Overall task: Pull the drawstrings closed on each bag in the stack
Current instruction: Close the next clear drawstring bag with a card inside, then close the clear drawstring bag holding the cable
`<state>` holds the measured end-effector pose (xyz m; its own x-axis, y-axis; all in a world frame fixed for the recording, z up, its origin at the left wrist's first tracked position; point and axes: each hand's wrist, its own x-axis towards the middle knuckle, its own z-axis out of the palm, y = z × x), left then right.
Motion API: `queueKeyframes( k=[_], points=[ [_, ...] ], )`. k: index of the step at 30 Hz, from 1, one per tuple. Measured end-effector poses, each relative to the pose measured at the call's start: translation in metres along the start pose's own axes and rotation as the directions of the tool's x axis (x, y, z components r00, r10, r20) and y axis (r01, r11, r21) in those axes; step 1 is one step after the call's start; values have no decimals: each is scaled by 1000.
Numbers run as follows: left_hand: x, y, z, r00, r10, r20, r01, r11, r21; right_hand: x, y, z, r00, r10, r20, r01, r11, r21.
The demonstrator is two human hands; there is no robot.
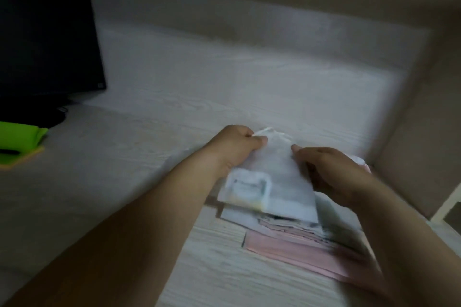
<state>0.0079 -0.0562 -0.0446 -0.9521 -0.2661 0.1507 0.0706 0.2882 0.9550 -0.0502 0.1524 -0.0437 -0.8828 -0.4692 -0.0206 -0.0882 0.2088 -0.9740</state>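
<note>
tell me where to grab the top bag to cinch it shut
Probably at its far end, the mouth, where the top bag narrows into a bunched neck pointing away from the person. Come in from both sides of that neck: the left hand pinches its left corner, and the right hand holds the right edge slightly nearer. The cords themselves are too blurred to pick out.

The soft white cloth drawstring bag (279, 172) carries a pale, grey-bordered rectangular label (249, 188). The flat fabric bags (287, 249) beneath are pink. The tabletop (174, 97) shows whitish wood grain, beside a black monitor (45, 32) and a bright green object (17, 139).
</note>
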Motion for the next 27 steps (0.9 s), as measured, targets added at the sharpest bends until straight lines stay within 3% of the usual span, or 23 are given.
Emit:
queueKeyframes(
  k=[4, 6, 8, 10, 11, 14, 16, 18, 20, 22, 24, 26, 27],
  points=[
    [3, -3, -54, 976, 30, -217, 7, 985, 170, 7, -20, 42, 1000, -20, 6, 21, 990, -140],
    [5, -6, -77, 925, 74, -372, 36, 959, 280, 23, -26, 72, 999, -45, -25, 42, 993, -108],
    [-2, -12, -88, 845, 233, -482, -5, 904, 428, 39, -30, 99, 999, -23, -26, 21, 998, -58],
    [-11, -24, -91, 817, 384, -430, -123, 845, 520, 52, -29, 122, 999, 34, -32, -36, 997, -62],
    [-15, -31, -89, 857, 393, -333, -168, 825, 540, 56, -27, 130, 997, 53, -48, -58, 991, -123],
    [-28, -60, -79, 978, 208, 5, -144, 659, 739, 64, -17, 139, 995, -7, -102, -39, 896, -443],
    [-32, -69, -77, 983, 180, 21, -124, 584, 802, 64, -12, 137, 991, -53, -124, -18, 859, -511],
    [-31, -68, -76, 958, 270, -100, -87, 603, 793, 64, -8, 132, 987, -50, -150, -17, 910, -415],
    [-25, -64, -83, 897, 270, -351, 61, 709, 702, 63, -9, 131, 986, 14, -166, -46, 980, -191],
    [-20, -61, -95, 861, 21, -508, 293, 796, 529, 64, -9, 131, 983, 53, -177, -70, 994, -87],
    [-20, -65, -100, 864, -139, -484, 426, 715, 554, 62, -8, 135, 986, 61, -152, -78, 991, -108],
    [-19, -68, -100, 889, -56, -454, 340, 745, 574, 59, -5, 141, 991, 20, -133, -37, 991, -129],
    [-19, -67, -99, 894, 23, -448, 239, 821, 519, 58, -3, 144, 989, -11, -149, -7, 992, -122]
  ],
)
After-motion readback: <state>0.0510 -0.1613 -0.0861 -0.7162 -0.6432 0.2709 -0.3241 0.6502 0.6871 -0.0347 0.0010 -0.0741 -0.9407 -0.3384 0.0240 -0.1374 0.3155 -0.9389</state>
